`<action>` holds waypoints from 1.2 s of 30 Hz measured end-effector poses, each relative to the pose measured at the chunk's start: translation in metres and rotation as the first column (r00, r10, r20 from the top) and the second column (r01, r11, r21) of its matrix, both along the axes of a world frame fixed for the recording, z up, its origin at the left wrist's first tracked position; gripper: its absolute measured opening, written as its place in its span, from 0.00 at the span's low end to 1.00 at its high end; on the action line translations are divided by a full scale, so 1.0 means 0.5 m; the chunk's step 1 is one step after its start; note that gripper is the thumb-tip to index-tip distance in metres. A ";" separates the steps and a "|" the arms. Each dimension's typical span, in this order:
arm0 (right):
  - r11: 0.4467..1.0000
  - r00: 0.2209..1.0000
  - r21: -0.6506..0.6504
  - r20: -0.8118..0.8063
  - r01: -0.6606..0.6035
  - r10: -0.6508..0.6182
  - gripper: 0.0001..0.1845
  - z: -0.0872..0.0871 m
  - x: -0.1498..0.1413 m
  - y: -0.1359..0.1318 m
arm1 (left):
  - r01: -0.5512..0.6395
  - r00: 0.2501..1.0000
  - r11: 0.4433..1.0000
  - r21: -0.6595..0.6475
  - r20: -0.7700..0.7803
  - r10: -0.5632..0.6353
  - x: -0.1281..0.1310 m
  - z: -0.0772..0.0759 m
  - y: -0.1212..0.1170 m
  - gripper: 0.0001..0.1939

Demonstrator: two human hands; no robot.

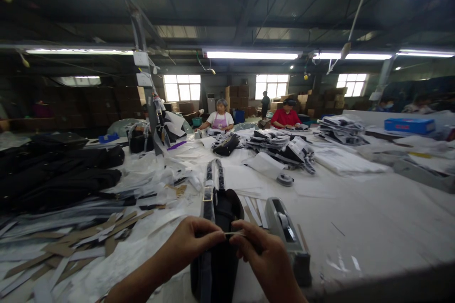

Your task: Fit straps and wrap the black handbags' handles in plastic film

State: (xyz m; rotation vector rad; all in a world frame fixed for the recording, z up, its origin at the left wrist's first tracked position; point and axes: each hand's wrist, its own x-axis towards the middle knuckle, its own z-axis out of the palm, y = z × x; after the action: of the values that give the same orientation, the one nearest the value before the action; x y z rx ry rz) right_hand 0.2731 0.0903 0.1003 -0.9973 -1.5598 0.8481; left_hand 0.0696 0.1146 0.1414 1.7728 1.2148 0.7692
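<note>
Hands at work over a bag: the left hand (pixel 201 239) is shown with thumb and forefinger closed in a pinch on one end of a strip (pixel 233 233), narrow and pale; the other end is pinched by the fingertips of the right hand (pixel 265 248); the strip is thus held roughly level between the two hands, above the bag (pixel 225 267), which is dark and set on the table (pixel 359 241) in front of the wearer; whether the bag is touched by either hand cannot be told.

Handling, as judged: the strip is probably very light, thin and pliant, easily bent or lost from the fingers, and is best gripped at its two ends; the bag is probably fairly light, soft-sided and apt to sag, and is best taken by both sides of its body or by the strap (pixel 221 175); the strap appears film-wrapped, so some slip may be expected, and the buckle (pixel 207 194) may be scratched if rubbed.

Surroundings: a tape dispenser (pixel 284 225) is seen beside the bag, on the right; loose scraps (pixel 67 248) are strewn to the left; two seated people (pixel 220 120) (pixel 286 117) are seen across the table.
</note>
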 end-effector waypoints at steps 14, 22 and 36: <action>0.996 0.999 0.084 0.033 0.008 -0.011 0.12 -0.019 -0.008 -0.007 | -0.130 0.989 0.978 0.162 -0.054 0.140 0.012 -0.018 -0.007 0.22; 0.982 0.999 0.188 -0.022 -0.027 0.031 0.10 -0.016 -0.005 -0.012 | -0.008 0.988 0.975 -0.220 0.147 0.041 0.005 -0.051 0.003 0.30; 0.954 0.943 -0.263 -0.327 -0.145 0.054 0.20 -0.011 -0.015 -0.004 | -0.083 0.987 0.996 -0.021 0.134 0.085 0.017 -0.042 -0.014 0.20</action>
State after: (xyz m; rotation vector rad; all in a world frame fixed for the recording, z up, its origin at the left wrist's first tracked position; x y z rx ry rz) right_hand 0.2656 0.0882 0.0947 -0.9312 -1.2420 1.2669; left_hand 0.0781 0.1078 0.1204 1.6381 1.2082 0.9109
